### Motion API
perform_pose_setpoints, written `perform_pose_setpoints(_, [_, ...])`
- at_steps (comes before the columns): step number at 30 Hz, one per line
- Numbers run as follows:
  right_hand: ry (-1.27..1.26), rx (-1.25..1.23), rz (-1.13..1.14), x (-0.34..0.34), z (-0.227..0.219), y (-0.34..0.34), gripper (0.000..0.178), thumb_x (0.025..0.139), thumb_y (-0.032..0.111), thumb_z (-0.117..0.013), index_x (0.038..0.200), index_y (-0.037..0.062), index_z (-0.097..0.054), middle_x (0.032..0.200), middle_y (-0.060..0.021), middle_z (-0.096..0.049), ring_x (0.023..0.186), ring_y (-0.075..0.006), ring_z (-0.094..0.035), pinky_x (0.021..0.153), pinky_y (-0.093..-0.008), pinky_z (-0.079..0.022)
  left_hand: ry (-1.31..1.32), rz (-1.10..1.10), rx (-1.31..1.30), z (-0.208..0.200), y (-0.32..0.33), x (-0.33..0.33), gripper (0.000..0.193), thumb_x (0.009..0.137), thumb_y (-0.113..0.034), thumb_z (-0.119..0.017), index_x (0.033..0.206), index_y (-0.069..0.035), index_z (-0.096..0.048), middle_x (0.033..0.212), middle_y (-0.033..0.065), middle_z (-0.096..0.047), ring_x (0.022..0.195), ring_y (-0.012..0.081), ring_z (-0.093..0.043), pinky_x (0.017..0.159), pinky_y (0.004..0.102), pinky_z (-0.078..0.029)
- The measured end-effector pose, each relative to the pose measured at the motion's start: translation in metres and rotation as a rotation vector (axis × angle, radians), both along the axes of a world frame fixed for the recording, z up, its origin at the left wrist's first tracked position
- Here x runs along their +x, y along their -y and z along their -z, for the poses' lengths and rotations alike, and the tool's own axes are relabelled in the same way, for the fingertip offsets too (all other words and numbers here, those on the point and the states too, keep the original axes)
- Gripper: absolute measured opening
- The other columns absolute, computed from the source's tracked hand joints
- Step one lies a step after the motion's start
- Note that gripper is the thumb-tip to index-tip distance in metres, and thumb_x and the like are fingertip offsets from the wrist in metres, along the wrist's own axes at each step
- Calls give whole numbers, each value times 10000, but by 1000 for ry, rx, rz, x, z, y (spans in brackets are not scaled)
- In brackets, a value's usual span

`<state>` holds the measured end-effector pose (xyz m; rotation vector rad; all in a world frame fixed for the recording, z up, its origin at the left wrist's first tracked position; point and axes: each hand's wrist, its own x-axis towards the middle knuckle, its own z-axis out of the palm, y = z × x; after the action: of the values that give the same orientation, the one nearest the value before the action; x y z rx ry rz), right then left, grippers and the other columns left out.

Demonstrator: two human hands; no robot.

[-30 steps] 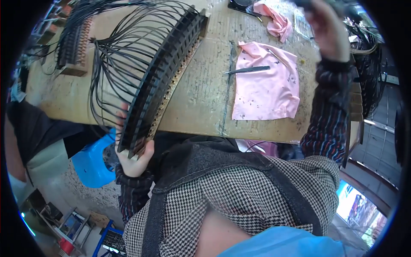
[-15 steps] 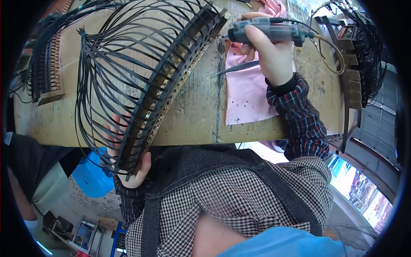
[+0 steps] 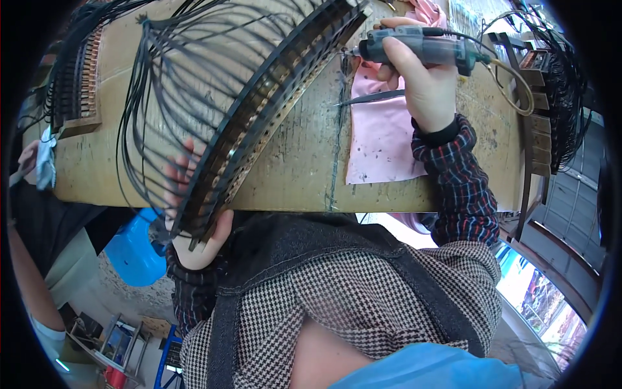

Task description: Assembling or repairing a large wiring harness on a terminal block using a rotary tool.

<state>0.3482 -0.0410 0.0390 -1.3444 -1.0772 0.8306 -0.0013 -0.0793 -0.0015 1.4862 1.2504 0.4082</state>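
My left hand (image 3: 203, 249) is closed around the near end of a long curved dark frame (image 3: 241, 139), thumb on its right side, fingers behind it. Small brassy parts run along the frame, and many thin black cables (image 3: 170, 97) fan out from it to a bundle at the far left. In my right hand (image 3: 427, 91) is a grey, translucent handheld tool (image 3: 414, 48) with a thin cable and a yellowish hose at its rear. The tool's tip points left, close to the frame's far end; whether they touch is unclear. Under that hand, dark tweezers (image 3: 372, 98) lie across a pink cloth (image 3: 382, 142).
Similar cabled frames stand at the left (image 3: 78, 81) and right (image 3: 538, 123) of the worn wooden table (image 3: 295, 178). A blue stool (image 3: 136, 256) is below the table's left edge. At far left a co-worker's hand (image 3: 27, 159) is by a pale cloth (image 3: 46, 162).
The frame has shifted a little right and up in view, and its cables are blurred. The tool and my right hand appear slightly further right. A co-worker's hand has appeared at far left.
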Motion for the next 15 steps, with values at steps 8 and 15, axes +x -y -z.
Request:
perform_pose_setpoints(8, [6, 51, -11, 8, 3, 0, 271, 838, 102, -566, 1080, -20, -556, 763, -68, -612, 550, -100, -575, 454, -182, -449, 262, -70, -19, -8, -16, 35, 905, 718, -150, -680, 1396, -34, -91, 1433, 189, -178, 1323, 259, -215, 1061, 383, -199])
perform_pose_setpoints(15, [5, 61, 41, 8, 9, -3, 276, 837, 114, -571, 1082, -13, -556, 750, -67, -608, 549, -108, -575, 458, -190, -450, 223, -69, 2, -3, -15, 32, 895, 727, -143, -677, 1397, -36, -95, 1433, 190, -171, 1330, 282, -192, 1060, 414, -197])
